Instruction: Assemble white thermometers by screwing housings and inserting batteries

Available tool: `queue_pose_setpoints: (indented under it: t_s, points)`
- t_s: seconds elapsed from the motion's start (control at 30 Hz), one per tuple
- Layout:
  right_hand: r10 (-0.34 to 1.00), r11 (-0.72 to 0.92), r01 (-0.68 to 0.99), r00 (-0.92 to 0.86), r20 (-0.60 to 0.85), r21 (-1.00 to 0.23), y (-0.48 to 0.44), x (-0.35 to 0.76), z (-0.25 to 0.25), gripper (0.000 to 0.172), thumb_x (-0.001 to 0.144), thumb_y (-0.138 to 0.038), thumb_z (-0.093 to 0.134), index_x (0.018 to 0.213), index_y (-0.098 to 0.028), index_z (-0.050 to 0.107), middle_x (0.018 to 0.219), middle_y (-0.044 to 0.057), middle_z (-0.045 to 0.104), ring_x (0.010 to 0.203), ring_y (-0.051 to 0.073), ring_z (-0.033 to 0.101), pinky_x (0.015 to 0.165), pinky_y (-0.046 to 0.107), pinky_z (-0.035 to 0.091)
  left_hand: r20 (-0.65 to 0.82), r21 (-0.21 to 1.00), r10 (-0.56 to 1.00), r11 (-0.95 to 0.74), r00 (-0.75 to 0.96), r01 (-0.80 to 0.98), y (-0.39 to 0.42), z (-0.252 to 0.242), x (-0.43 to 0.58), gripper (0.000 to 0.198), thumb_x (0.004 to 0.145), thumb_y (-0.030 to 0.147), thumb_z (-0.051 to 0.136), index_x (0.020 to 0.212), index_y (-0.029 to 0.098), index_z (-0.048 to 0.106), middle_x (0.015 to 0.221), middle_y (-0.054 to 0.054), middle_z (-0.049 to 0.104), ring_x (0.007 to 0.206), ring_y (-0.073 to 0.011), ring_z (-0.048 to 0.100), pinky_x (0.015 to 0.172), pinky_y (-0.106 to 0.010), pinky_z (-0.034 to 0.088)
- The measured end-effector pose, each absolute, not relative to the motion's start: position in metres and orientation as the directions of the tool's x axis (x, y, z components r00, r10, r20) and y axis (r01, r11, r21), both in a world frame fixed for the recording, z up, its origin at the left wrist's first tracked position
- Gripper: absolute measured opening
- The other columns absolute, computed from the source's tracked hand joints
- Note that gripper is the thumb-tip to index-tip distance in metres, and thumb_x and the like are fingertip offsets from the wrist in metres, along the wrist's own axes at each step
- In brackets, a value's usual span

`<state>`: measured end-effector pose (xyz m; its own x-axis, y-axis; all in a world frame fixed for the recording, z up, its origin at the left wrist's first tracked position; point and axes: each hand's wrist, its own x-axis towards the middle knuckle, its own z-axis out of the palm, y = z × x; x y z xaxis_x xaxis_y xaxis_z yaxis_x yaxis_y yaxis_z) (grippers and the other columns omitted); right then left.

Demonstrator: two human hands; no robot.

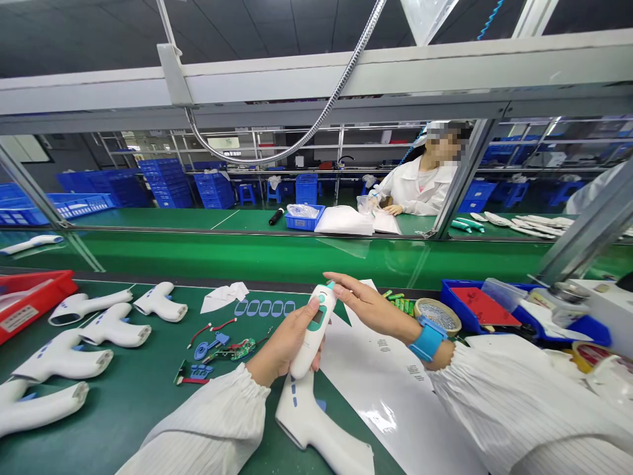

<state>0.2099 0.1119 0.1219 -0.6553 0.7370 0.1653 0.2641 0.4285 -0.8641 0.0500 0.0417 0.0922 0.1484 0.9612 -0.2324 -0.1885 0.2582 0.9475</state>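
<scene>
My left hand [291, 336] is closed around a white ear thermometer [312, 336], its thumb lying beside the teal button. The thermometer is held upright and slightly tilted, with a small display on its front and a teal tip at the top. My right hand [370, 307], with a blue band on the wrist, has its fingers stretched out against that tip; its thumb is hidden. Directly below lies a white forehead-thermometer housing [316, 419] with blue buttons. Loose circuit boards with wires [237, 349] and blue frames [264, 308] lie left of my hands.
Several more white housings [64, 353] lie at the left beside a red bin [37, 303]. Printed white sheets [390, 396] spread under my right arm. Green batteries [401, 302], a round tub [438, 315] and a blue tray [457, 307] stand at the right. Across the divider sits a co-worker [420, 181].
</scene>
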Motion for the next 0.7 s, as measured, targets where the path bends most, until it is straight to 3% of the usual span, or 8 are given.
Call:
queue_pose_setpoints:
  t_s: [0.13,0.3,0.4,0.47,0.53,0.6,0.63,0.7]
  points:
    - [0.717,0.378,0.247,-0.688,0.113,-0.892,0.115,0.217,0.128,0.044,0.087,-0.049,0.043,0.117,-0.017,0.050,0.104,0.007,0.058,0.096,0.021,0.052,0.087,0.038,0.040,-0.215,0.956,0.958,0.246,0.188,-0.162,0.043,0.098,0.052,0.056,0.069,0.073,0.049,0.072,0.017,0.049,0.046,0.002,0.054,0.029,-0.0113,0.047,0.029,-0.020,0.037]
    - [0.677,0.247,0.184,-0.735,0.033,-0.951,0.125,0.227,0.132,0.042,0.079,-0.054,0.056,0.099,-0.017,0.055,0.084,0.001,0.058,0.077,0.013,0.051,0.072,0.028,0.042,-0.251,0.959,0.943,0.273,0.219,-0.076,0.047,0.101,0.052,0.062,0.074,0.075,0.038,0.067,0.015,0.053,0.044,0.001,0.051,0.027,-0.0116,0.047,0.028,-0.020,0.033]
    - [0.605,0.108,0.196,-0.791,-0.092,-0.975,0.135,0.234,0.133,0.043,0.071,-0.052,0.067,0.088,-0.013,0.059,0.071,0.001,0.061,0.062,0.011,0.055,0.059,0.025,0.043,-0.294,0.954,0.923,0.299,0.247,0.019,0.059,0.104,0.052,0.065,0.073,0.076,0.038,0.068,0.013,0.057,0.044,-0.003,0.053,0.026,-0.0155,0.047,0.027,-0.023,0.033]
    - [0.608,0.011,0.207,-0.778,-0.158,-0.978,0.147,0.240,0.131,0.039,0.066,-0.046,0.074,0.079,-0.011,0.060,0.062,0.000,0.060,0.052,0.010,0.054,0.050,0.023,0.041,-0.276,0.961,0.939,0.268,0.206,0.066,0.069,0.107,0.051,0.068,0.074,0.075,0.036,0.075,0.012,0.060,0.052,-0.008,0.060,0.034,-0.0197,0.054,0.032,-0.028,0.041]
    - [0.705,-0.072,0.178,-0.687,-0.176,-0.981,0.165,0.250,0.127,0.032,0.068,-0.037,0.075,0.074,-0.010,0.059,0.059,-0.002,0.057,0.048,0.008,0.051,0.046,0.020,0.040,-0.178,0.982,0.980,0.171,0.084,0.082,0.077,0.110,0.046,0.065,0.077,0.072,0.034,0.093,0.015,0.060,0.081,-0.012,0.068,0.063,-0.0241,0.066,0.054,-0.034,0.052]
    - [0.848,-0.129,0.104,-0.504,-0.165,-0.986,0.192,0.266,0.125,0.023,0.079,-0.032,0.067,0.078,-0.010,0.059,0.065,-0.002,0.057,0.050,0.007,0.052,0.048,0.020,0.043,-0.052,0.995,0.996,0.058,-0.072,0.086,0.077,0.111,0.035,0.059,0.081,0.067,0.035,0.109,0.019,0.055,0.112,-0.011,0.062,0.101,-0.0243,0.060,0.085,-0.035,0.048]
    - [0.911,-0.146,0.057,-0.382,-0.157,-0.988,0.207,0.276,0.125,0.020,0.084,-0.030,0.061,0.083,-0.011,0.059,0.070,-0.001,0.058,0.054,0.007,0.053,0.050,0.021,0.046,0.001,0.993,0.991,0.015,-0.132,0.116,0.072,0.110,0.027,0.056,0.082,0.065,0.035,0.113,0.021,0.054,0.121,-0.009,0.057,0.111,-0.0242,0.054,0.094,-0.036,0.043]
    - [0.982,-0.158,-0.044,-0.107,-0.153,-0.986,0.239,0.299,0.128,0.020,0.090,-0.030,0.052,0.095,-0.012,0.057,0.083,0.001,0.060,0.063,0.010,0.057,0.055,0.024,0.050,0.110,0.956,0.970,-0.044,-0.216,0.291,0.055,0.101,0.008,0.050,0.086,0.061,0.031,0.109,0.025,0.058,0.116,-0.006,0.061,0.107,-0.0248,0.057,0.093,-0.039,0.045]
